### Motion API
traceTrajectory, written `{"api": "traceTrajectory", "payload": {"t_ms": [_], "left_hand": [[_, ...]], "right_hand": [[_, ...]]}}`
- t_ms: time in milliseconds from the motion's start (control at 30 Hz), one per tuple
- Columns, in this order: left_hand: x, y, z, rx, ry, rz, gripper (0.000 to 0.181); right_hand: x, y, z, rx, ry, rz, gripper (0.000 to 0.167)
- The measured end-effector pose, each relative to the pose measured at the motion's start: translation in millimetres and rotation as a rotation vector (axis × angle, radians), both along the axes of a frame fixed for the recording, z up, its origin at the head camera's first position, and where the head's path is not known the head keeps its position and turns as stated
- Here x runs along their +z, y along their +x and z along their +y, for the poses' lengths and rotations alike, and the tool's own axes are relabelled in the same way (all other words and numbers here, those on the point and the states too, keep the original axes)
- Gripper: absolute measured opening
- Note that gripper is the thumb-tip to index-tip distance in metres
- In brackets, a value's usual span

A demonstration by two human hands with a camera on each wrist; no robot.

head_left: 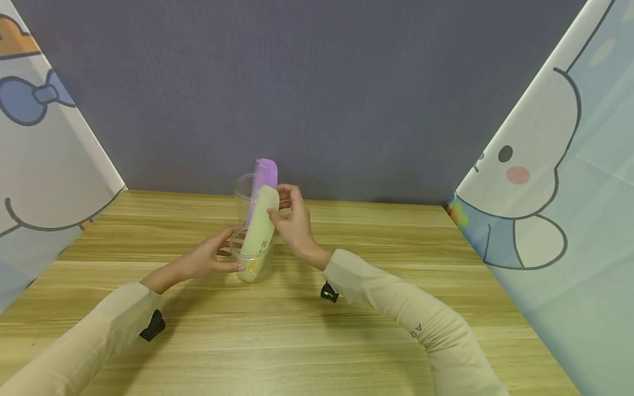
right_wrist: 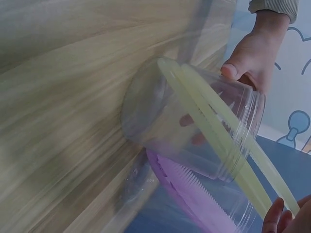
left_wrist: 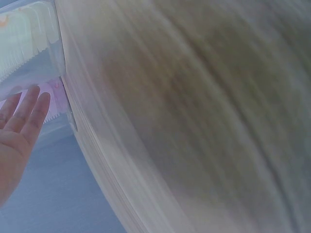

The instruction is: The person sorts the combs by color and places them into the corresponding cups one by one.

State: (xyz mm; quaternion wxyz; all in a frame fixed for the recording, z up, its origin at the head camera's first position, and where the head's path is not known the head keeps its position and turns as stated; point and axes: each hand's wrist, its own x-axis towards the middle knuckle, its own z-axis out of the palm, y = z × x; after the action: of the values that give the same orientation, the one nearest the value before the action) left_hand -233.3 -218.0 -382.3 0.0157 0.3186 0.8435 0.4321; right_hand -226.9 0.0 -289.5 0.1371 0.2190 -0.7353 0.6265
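Observation:
My left hand (head_left: 208,259) holds the near clear plastic jar (head_left: 268,266) from the left, thumb in front and fingers round the far side. A pale yellow comb (head_left: 261,220) leans in that jar, its upper end pinched by my right hand (head_left: 297,226). In the right wrist view two yellow combs (right_wrist: 209,128) slant side by side through the jar; whether the right fingers pinch one or both, I cannot tell. Directly behind stands a second clear jar (head_left: 243,191), with a purple comb (head_left: 267,171) leaning in it and rising above its rim.
The jars stand on a wood-grain table (head_left: 317,341) near its back edge, before a dark grey panel (head_left: 346,99). Cartoon-printed sheets (head_left: 545,165) flank the table on both sides. A black wrist device (head_left: 329,292) hangs under the right sleeve.

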Motion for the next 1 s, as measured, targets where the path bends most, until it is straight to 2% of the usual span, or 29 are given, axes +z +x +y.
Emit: {"api": "traceTrajectory", "payload": {"t_ms": [167,367,567,1000], "left_hand": [[-0.4,-0.8,-0.7,0.001,-0.007,0.014,0.082],[0.1,-0.5,-1.2,0.002,-0.009,0.014,0.084],[0.8,-0.1,-1.0,-0.003,-0.004,-0.003,0.085],[1.2,-0.4,-0.8,0.0,0.007,-0.023,0.084]], "right_hand": [[-13.6,-16.9,0,0.0,0.0,0.012,0.043],[-17.5,-25.0,2,-0.016,0.04,0.05,0.04],[-18.1,-30.9,4,-0.027,0.063,0.029,0.04],[-18.1,-34.0,10,0.03,0.103,0.022,0.045]]}}
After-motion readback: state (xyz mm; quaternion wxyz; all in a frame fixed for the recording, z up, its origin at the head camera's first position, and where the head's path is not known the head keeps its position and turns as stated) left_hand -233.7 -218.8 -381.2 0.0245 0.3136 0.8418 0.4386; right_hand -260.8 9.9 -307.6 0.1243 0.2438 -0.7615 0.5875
